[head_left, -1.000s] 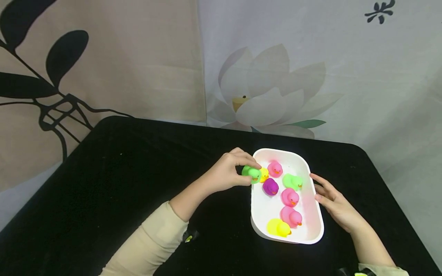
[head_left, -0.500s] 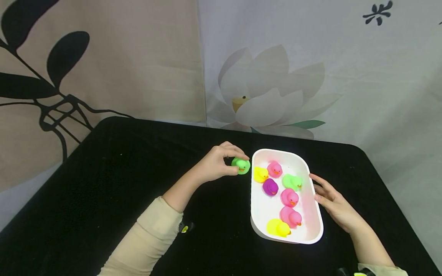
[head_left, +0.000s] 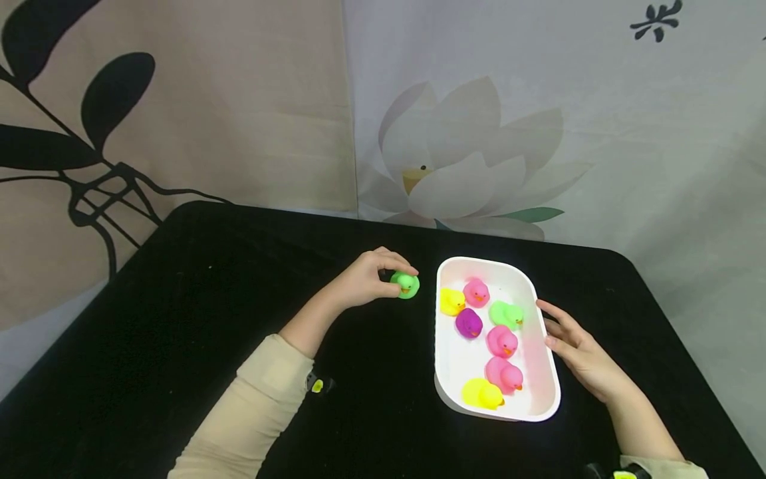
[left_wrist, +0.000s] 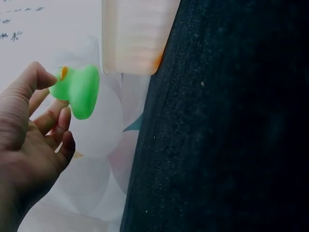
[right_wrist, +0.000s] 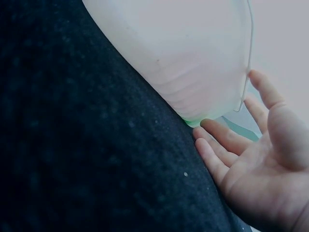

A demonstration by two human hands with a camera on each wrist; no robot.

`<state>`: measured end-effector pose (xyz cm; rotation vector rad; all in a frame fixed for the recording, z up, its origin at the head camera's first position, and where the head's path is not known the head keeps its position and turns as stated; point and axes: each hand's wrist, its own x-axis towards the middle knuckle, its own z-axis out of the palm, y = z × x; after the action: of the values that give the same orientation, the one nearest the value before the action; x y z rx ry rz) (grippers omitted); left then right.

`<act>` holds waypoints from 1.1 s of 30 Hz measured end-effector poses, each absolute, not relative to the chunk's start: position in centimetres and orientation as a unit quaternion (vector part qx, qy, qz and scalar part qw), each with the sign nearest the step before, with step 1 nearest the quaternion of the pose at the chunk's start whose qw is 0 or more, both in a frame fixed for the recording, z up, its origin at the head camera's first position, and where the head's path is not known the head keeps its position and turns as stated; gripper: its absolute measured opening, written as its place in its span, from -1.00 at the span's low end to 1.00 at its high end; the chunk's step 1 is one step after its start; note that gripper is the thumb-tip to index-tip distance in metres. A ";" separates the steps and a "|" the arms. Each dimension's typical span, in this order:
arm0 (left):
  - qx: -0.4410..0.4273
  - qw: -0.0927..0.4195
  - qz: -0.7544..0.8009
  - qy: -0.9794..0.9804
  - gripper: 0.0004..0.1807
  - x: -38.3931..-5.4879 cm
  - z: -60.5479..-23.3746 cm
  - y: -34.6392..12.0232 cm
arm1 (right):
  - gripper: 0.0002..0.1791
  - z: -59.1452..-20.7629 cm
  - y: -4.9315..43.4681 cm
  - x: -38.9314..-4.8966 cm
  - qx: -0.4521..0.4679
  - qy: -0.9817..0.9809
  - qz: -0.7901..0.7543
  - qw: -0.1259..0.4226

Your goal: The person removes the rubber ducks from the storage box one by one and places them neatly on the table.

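My left hand [head_left: 368, 279] pinches a green rubber duck [head_left: 406, 285] between thumb and fingers, left of the white tray [head_left: 445, 372]. In the left wrist view the green duck [left_wrist: 83, 92] appears held above the table. My right hand [head_left: 583, 356] rests its fingertips against the tray's right side, fingers loosely extended; the right wrist view shows that hand [right_wrist: 270, 150] beside the tray wall [right_wrist: 193, 63]. Inside the tray lie a purple duck [head_left: 469, 324], another green duck [head_left: 507, 315], yellow ducks, one near the front [head_left: 482, 394], and several pink ducks, one in the middle [head_left: 502, 341].
A black cloth [head_left: 239, 286] covers the table under the tray. Behind it hangs a pale curtain [head_left: 269, 100] printed with a lotus flower and dark leaves.
My left hand has carried the green duck from over the tray's left edge out to the left, away from the tray. The right hand and tray stay put.
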<state>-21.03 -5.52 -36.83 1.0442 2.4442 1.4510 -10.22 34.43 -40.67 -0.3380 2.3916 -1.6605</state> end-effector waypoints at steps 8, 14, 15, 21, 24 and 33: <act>0.337 0.069 0.479 0.808 -0.67 -21.4 -37.6 -5.8 | -0.37 -40.6 34.6 -10.2 -0.123 0.810 -0.564 0.104; 0.334 0.081 0.480 0.807 -0.66 -21.8 -38.6 -6.0 | -0.37 -40.9 34.8 -10.3 -0.125 0.810 -0.563 0.101; 0.335 0.083 0.481 0.806 -0.66 -21.9 -38.8 -6.0 | -0.37 -40.9 34.8 -10.3 -0.125 0.810 -0.564 0.102; 0.335 0.094 0.484 0.803 -0.66 -22.1 -39.5 -6.2 | -0.36 -40.9 34.8 -10.3 -0.121 0.812 -0.562 0.101; 0.330 0.105 0.484 0.804 -0.66 -22.2 -39.6 -6.3 | -0.36 -40.9 34.7 -10.3 -0.120 0.813 -0.561 0.100; 0.325 0.122 0.481 0.805 -0.66 -22.5 -40.5 -6.3 | -0.36 -40.8 34.7 -10.2 -0.120 0.814 -0.560 0.100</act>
<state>-22.47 -6.30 -40.48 0.9496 2.3491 1.4055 -10.22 34.67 -40.82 -0.3546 2.4047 -1.6544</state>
